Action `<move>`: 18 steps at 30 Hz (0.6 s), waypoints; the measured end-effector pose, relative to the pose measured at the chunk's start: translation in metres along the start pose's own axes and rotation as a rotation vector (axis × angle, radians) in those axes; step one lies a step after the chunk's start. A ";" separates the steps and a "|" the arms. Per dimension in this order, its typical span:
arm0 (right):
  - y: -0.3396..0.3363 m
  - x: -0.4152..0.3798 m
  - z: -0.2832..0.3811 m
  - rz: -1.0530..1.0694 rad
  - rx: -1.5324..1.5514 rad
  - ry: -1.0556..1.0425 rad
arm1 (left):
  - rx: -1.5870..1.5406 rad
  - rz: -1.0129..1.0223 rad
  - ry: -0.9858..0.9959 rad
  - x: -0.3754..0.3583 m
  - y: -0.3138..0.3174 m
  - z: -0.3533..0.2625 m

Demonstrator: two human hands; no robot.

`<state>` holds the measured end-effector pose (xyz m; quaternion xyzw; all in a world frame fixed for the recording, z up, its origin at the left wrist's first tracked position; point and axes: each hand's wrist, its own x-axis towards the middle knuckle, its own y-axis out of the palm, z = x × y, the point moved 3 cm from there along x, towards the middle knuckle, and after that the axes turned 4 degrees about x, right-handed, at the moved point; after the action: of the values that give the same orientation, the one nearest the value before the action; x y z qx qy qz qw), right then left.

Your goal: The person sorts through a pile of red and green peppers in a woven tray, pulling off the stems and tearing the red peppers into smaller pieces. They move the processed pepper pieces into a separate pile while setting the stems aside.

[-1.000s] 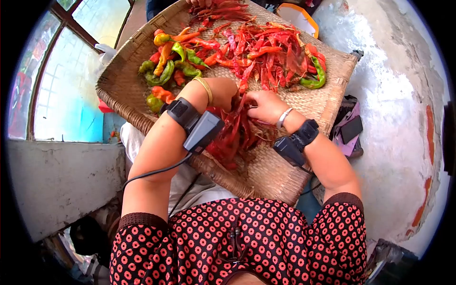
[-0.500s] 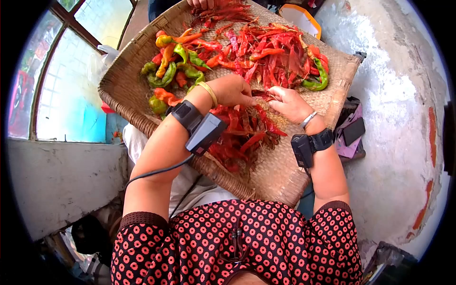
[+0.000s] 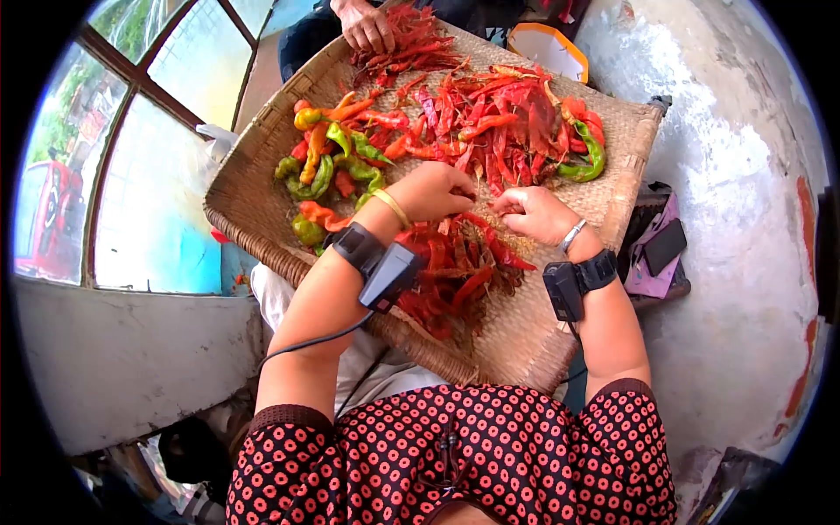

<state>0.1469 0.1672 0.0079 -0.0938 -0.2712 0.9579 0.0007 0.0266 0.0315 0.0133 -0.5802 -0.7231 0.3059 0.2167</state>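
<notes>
My left hand (image 3: 437, 192), with a gold bangle at its wrist, hangs over the near heap of dried red chillies (image 3: 459, 280). Its fingers are bent and closed together; whatever may be between them is hidden. To its right, my right hand (image 3: 537, 215), wearing a silver bracelet, is loosely curled with thumb and fingers slightly apart. Nothing shows in it. A small gap separates the two hands. Beyond them lies a larger pile of dried red chillies (image 3: 503, 118), all in a shallow woven basket (image 3: 604, 197). Loose seeds are scattered between the hands.
Fresh green chillies (image 3: 319, 179) and orange ones lie at the basket's left. Another person's hand (image 3: 366, 26) rests on chillies at the far edge. An orange-rimmed container (image 3: 549, 51) stands behind; a wall (image 3: 735, 175) is right, a window (image 3: 166, 192) left.
The dried chilli that was between my two hands no longer shows there. My hands have drawn slightly apart. The view has shifted, showing more of the other person's hand at the far edge.
</notes>
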 end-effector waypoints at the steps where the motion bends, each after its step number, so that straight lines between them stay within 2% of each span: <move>1: -0.002 0.001 -0.006 0.017 -0.112 0.002 | -0.019 0.038 -0.129 -0.001 -0.005 0.004; 2: -0.003 0.001 -0.010 0.034 -0.225 0.005 | -0.066 0.027 -0.163 0.001 -0.007 0.014; 4: -0.004 0.001 -0.008 0.052 -0.237 0.013 | -0.534 -0.218 -0.201 0.003 -0.011 0.016; 6: -0.004 0.000 -0.003 0.034 -0.242 0.020 | -1.128 -0.523 -0.088 0.011 -0.016 0.011; 8: -0.007 0.000 -0.005 -0.023 -0.200 0.042 | -1.141 -0.538 -0.065 0.013 -0.019 0.013; 10: -0.013 0.000 -0.010 -0.080 -0.163 0.067 | -0.765 -0.473 -0.172 0.016 -0.008 0.032; 12: -0.015 0.001 -0.017 -0.082 0.058 0.148 | -0.074 -0.291 -0.075 0.013 0.001 0.038; 14: -0.016 0.001 -0.021 -0.066 0.138 0.176 | 0.253 -0.118 0.022 0.006 0.012 0.025; 15: -0.017 0.002 -0.023 -0.094 0.193 0.153 | 0.254 -0.119 0.027 0.005 0.014 0.022; 17: -0.025 0.006 -0.027 -0.206 0.348 0.086 | 0.407 0.103 0.006 0.007 0.023 0.020; 18: -0.032 0.008 -0.024 -0.289 0.450 0.039 | 0.402 0.097 0.012 0.007 0.024 0.020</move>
<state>0.1416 0.2075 0.0028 -0.0702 -0.0622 0.9821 0.1636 0.0285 0.0375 -0.0178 -0.5611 -0.6173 0.4509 0.3175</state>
